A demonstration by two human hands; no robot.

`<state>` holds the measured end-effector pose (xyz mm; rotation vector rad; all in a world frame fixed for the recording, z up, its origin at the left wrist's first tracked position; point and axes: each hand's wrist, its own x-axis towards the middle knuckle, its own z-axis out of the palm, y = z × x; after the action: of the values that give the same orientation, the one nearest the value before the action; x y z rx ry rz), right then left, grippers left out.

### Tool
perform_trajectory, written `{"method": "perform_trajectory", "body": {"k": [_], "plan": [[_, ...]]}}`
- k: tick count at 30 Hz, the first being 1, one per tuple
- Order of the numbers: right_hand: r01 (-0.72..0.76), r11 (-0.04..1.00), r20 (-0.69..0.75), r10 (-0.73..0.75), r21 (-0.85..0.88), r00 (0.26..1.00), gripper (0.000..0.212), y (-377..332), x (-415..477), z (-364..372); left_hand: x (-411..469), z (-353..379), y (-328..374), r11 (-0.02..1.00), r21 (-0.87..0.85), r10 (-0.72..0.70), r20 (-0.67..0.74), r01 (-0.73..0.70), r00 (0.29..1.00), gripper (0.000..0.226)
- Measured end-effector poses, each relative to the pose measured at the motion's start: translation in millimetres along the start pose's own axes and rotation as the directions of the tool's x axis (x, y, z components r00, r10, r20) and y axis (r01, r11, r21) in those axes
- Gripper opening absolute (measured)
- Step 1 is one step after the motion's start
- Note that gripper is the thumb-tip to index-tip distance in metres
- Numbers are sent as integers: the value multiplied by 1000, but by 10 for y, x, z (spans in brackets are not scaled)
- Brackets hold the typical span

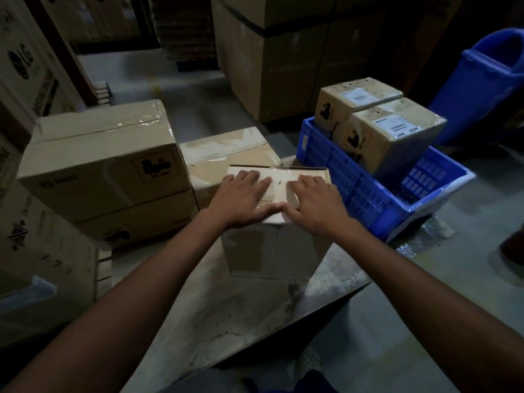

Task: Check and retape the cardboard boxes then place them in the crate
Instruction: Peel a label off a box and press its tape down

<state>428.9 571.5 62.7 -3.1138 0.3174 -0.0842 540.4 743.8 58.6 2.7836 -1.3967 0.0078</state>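
A small cardboard box (pixel 272 251) stands upright on a flat sheet of cardboard in front of me. My left hand (pixel 243 198) and my right hand (pixel 313 201) both lie flat on its top, fingers spread, thumbs touching near the front edge. Neither hand grips anything. To the right sits a blue plastic crate (pixel 354 188). Two taped boxes stand inside it: one nearer (pixel 394 137), one behind (pixel 354 102), both with white labels on top.
A large taped carton (pixel 105 165) is stacked at the left, with a worn box (pixel 226 157) just behind the one under my hands. Tall cartons (pixel 283 66) rise at the back. A blue plastic chair (pixel 487 89) stands behind the crate at the right.
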Motion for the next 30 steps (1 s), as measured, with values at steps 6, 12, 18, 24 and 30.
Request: {"method": "perform_trajectory", "body": {"k": [6, 12, 18, 24, 30], "plan": [[126, 992, -8, -126, -20, 992, 78, 286, 49, 21, 22, 108, -54, 999, -45, 17, 33, -15, 999, 85], [25, 993, 112, -39, 118, 993, 83, 305, 126, 81, 107, 137, -42, 981, -131, -140, 50, 146, 989, 82], [-171, 853, -117, 261, 493, 958, 68, 240, 9, 104, 32, 160, 2, 896, -301, -347, -14, 327, 938, 77], [-418, -209, 466, 462, 884, 755, 36, 285, -274, 142, -59, 128, -100, 482, -766, -513, 147, 425, 846, 86], [-430, -53, 421, 339, 901, 841, 28, 291, -317, -205, -194, 123, 16, 286, -893, -556, 140, 347, 819, 97]]}}
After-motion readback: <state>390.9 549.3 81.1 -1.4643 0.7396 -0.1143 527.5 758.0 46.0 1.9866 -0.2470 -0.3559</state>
